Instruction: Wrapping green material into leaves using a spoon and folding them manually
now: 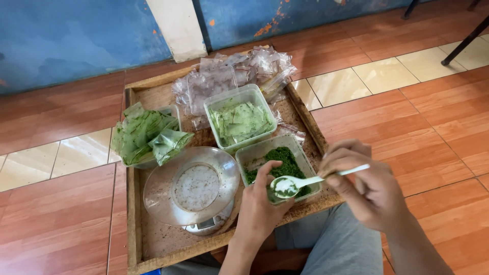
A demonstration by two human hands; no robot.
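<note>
My right hand (369, 191) holds a white plastic spoon (310, 180) by its handle. The spoon's bowl carries green powder and is tipped toward my left hand (257, 209). My left hand pinches what looks like a small clear bag (277, 196) with some green powder in it, right under the spoon's bowl and mostly hidden by my fingers. Both hands hover over the near corner of a clear plastic tub (270, 144) that holds green powder (285, 159). The tub stands on a wooden tray (133, 214).
On the tray, a small scale with a clear round bowl (196, 188) is left of my hands. Behind are a tub of filled green packets (239, 122), a heap of green packets (145, 135) and empty clear bags (239, 69). My grey-trousered leg (336, 244) is below; a blue wall (76, 40) stands behind.
</note>
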